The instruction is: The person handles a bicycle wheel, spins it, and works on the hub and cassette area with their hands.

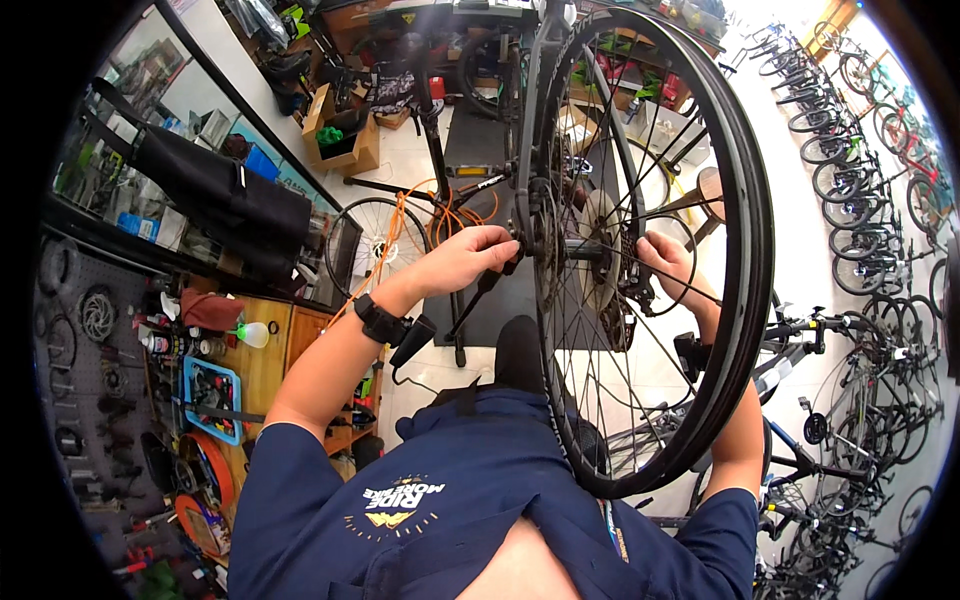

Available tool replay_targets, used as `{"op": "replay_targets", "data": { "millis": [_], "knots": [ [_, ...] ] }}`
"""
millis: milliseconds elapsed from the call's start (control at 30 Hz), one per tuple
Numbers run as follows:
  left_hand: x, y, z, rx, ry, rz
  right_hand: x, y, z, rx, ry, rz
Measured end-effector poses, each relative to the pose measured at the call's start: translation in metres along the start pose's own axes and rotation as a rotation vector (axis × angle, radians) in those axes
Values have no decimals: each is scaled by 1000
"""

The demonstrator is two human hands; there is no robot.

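Observation:
A bicycle wheel (757, 250) with a black tyre stands upright in front of me, in the grey-black bike frame (527, 150). A disc rotor (597, 235) and spokes show around its hub. At the hub's left end, my left hand (478, 258) is closed in a pinch on a small dark part, mostly hidden by the fingers. My right hand (672, 268) is on the wheel's other side, beside the rear derailleur (637, 285). Its fingers are curled at the frame end there; the spokes and tyre partly cover it, and what it grips is hidden.
An orange hose (398, 225) hangs around the repair stand to the left. Behind it stand another wheel (365, 235) and a cardboard box (345, 140). A wooden workbench (270, 350) holds a blue tray (212, 400). Rows of bikes (850, 220) line the right side.

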State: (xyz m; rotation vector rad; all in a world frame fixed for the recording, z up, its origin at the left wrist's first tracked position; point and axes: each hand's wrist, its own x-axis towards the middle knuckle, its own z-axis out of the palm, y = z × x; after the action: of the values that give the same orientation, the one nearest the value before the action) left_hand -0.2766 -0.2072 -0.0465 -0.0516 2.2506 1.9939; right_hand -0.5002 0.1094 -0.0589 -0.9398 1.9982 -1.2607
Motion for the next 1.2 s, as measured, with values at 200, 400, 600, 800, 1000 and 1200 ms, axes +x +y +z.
{"op": "replay_targets", "data": {
  "millis": [200,400,600,800,1000,1200],
  "knots": [
    [2,-5,13,-373,52,-147,3,15,-11,317,-89,101],
    [-4,0,13,-548,-47,-323,-5,-5,-3,327,-77,12],
    [-2,13,4,-1110,-178,-638,-2,-13,-6,240,-30,63],
    [4,8,-2,-119,-60,-73,-2,8,-17,175,-67,-13],
    [10,18,-5,-91,-27,-101,7,12,-9,237,-12,150],
    [24,26,5,-12,124,-222,15,-8,-3,-67,-4,25]
  ]
}}
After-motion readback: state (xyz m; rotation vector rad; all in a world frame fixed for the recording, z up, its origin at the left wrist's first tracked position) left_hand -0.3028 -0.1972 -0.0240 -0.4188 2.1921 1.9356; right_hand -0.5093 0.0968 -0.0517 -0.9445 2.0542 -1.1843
